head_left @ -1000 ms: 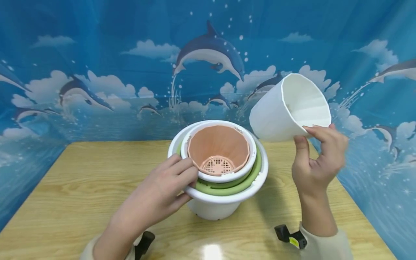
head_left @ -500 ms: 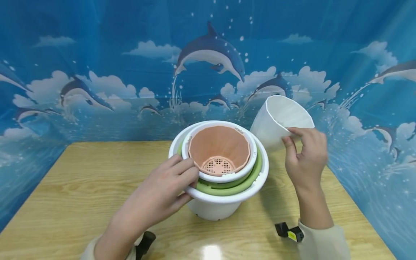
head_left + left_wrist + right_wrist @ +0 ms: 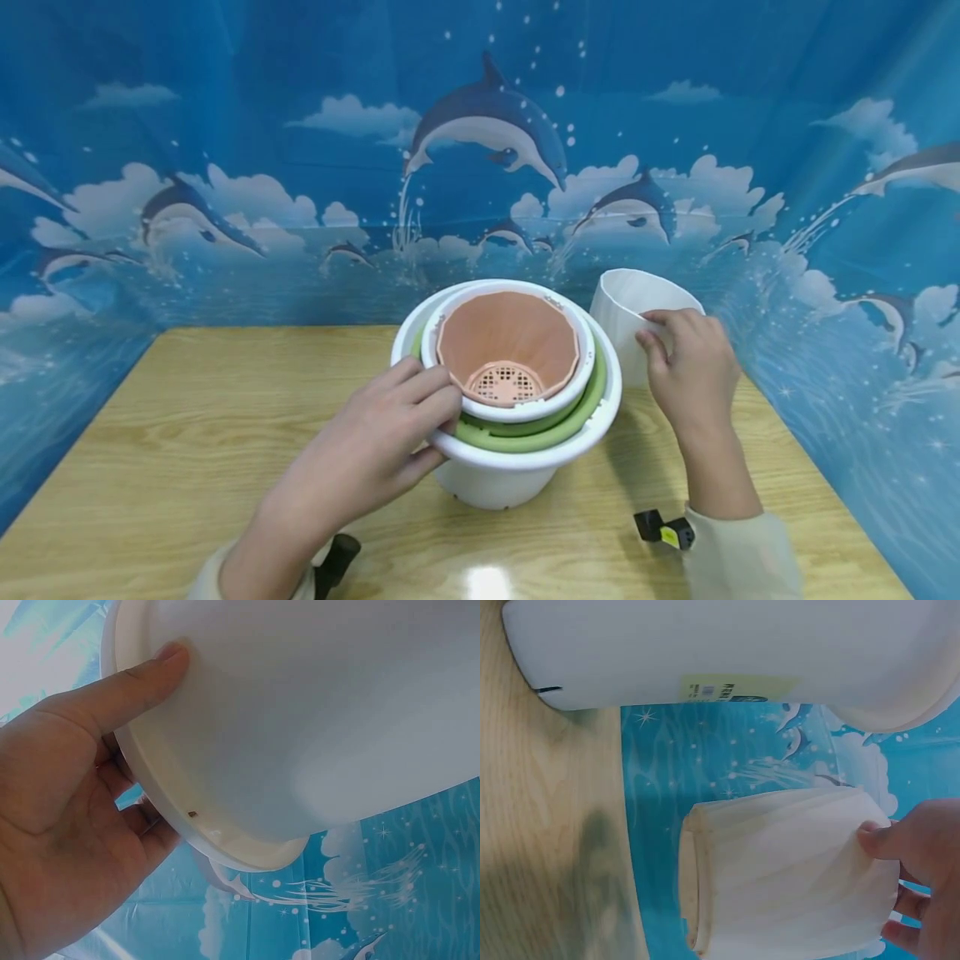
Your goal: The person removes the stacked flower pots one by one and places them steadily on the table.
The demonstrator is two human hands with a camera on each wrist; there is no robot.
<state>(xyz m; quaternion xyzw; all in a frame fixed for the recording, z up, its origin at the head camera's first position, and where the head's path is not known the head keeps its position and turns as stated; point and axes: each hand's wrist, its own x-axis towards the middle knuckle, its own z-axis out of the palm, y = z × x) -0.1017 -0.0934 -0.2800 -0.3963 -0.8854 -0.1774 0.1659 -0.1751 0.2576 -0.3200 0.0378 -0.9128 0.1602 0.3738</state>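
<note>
White plastic pinched left and right

Leftmost on my head feed, the left hand [image 3: 371, 433] is clamped on a large white pot [image 3: 495, 487], its fingers bent over the near-left of the rim. On the left wrist feed I see the thumb pressed against the outer wall, just below that rim. To the left of these fingers I get wood-grained table [image 3: 187, 408].

Just right of the fingertips, other pots sit nested inside the large one. A green pot [image 3: 540, 437] shows as a band within the rim; inside that is a smaller white pot [image 3: 517, 411], and innermost a peach pot [image 3: 506, 333] with a grid of holes in its base. This stack is upright on the table, between the two hands. My right wrist feed shows a yellow-green label [image 3: 731, 688] on the large pot's wall, its print too small to read.

Right of the stack, a loose white pot [image 3: 622, 333] hangs from the right hand [image 3: 697, 375], thumb and fingers clamped on its near rim. It tilts a little, mouth upward, base clear of the table, mostly beyond and left of those fingers. Behind everything I see a blue dolphin backdrop [image 3: 262, 67].
</note>
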